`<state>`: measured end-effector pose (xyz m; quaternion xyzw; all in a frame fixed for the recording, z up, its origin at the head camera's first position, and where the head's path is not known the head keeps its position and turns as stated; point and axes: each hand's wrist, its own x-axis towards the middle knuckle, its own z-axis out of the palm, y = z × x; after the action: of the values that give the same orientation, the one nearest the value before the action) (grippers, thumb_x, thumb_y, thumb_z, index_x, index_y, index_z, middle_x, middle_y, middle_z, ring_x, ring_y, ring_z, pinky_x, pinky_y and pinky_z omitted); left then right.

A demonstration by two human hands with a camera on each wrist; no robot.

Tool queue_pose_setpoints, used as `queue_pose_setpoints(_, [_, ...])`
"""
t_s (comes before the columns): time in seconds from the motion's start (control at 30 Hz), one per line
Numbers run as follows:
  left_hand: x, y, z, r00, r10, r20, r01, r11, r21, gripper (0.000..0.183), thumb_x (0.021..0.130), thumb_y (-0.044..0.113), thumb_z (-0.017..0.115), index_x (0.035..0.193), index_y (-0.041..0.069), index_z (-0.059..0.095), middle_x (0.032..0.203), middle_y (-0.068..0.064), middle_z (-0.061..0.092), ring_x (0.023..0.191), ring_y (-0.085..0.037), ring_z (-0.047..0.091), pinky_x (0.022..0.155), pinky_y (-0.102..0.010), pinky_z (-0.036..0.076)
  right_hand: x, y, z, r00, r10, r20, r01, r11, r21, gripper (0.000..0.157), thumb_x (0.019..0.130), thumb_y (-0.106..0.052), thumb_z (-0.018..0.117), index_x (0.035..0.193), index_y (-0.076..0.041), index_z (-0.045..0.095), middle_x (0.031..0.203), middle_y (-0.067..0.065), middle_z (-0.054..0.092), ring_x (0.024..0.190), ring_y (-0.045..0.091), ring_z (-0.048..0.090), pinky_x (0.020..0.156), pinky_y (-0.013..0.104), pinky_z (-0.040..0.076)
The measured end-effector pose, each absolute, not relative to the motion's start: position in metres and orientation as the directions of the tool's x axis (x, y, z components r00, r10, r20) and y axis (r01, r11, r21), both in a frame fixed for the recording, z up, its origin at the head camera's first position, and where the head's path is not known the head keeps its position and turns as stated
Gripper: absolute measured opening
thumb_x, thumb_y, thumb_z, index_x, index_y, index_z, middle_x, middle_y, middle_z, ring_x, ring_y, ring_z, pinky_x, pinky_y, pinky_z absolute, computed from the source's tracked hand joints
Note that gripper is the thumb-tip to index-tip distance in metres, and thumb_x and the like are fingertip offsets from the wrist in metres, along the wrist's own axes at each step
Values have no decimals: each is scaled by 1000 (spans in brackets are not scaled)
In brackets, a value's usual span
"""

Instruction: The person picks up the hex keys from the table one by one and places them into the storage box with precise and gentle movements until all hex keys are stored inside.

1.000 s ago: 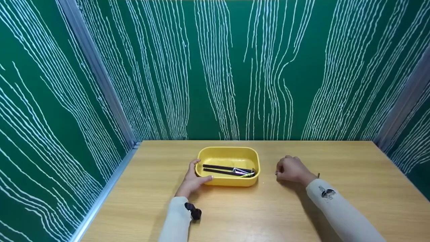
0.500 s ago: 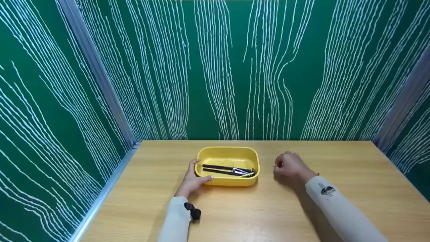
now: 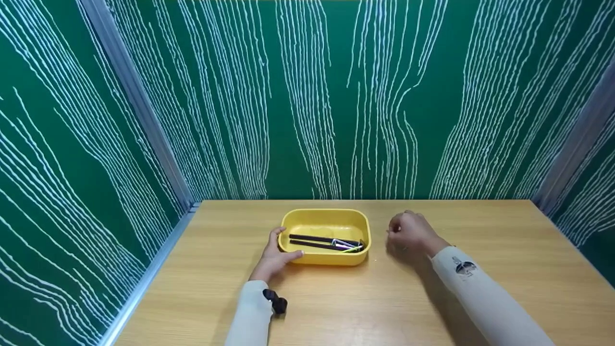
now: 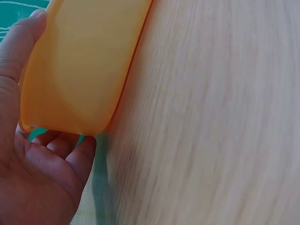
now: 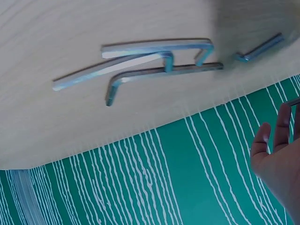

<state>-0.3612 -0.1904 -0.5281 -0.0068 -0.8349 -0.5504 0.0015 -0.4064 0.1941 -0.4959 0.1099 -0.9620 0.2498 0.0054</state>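
Observation:
My left hand grips the left end of a yellow plastic box, thumb on the near rim and fingers around the end; the left wrist view shows the box's side wall. Two dark rods, some thin shiny pieces and a lime-green strip lie inside it. To the right of the box, my right hand is over the table with its fingers curled. In the right wrist view, that hand pinches a hex key, mostly cut off by the frame edge.
Several L-shaped hex keys lie on the table in the right wrist view, one apart from the others. The wooden table ends at a green wall with white wavy lines. Metal posts stand at the corners.
My right hand has moved a little to the left and away from me, closer to the box. My left hand and the box have stayed in place.

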Motion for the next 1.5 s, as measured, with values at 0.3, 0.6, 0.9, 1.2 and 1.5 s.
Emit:
queue_pose_setpoints(0.3, [-362,-190,-527,-1000,10,-11,-6,394,919,95,51,44,80,129,33,26,137,-9,32,124,-23,32,103,-40,23,-412,183,-486,-947,-268,174,-318,850,-421,7,70,-27,65,66,-23,61,71,-4,56,75,18,44,65,30,36])
queue_pose_setpoints(0.6, [-362,-191,-530,-1000,7,-20,-16,395,918,95,52,43,80,129,34,26,139,-9,31,124,-23,32,103,-41,22,-411,176,-487,-919,-310,244,-384,846,-371,8,69,-25,65,62,-24,60,65,-8,55,71,16,43,66,31,34])
queue_pose_setpoints(0.9, [-361,-191,-530,-1000,22,1,10,404,915,97,51,46,80,129,31,25,136,-12,34,121,-24,34,102,-41,25,-409,170,-480,-914,-323,247,-398,833,-385,8,71,-23,63,64,-22,60,67,-7,55,69,15,45,65,30,37])
queue_pose_setpoints(1.2, [-362,-191,-530,-999,32,14,26,396,918,97,52,43,80,130,28,25,138,-12,31,124,-25,31,103,-41,22,-407,154,-474,-916,-332,225,-399,813,-424,7,73,-21,63,67,-21,60,68,-5,55,68,16,46,61,28,39])
queue_pose_setpoints(1.5, [-361,-193,-530,-1000,18,-12,-4,403,915,98,50,46,80,130,32,25,139,-10,30,125,-25,30,103,-43,22,-406,138,-473,-917,-328,227,-395,823,-408,4,72,-23,64,71,-19,62,73,-8,56,75,15,45,71,32,39])
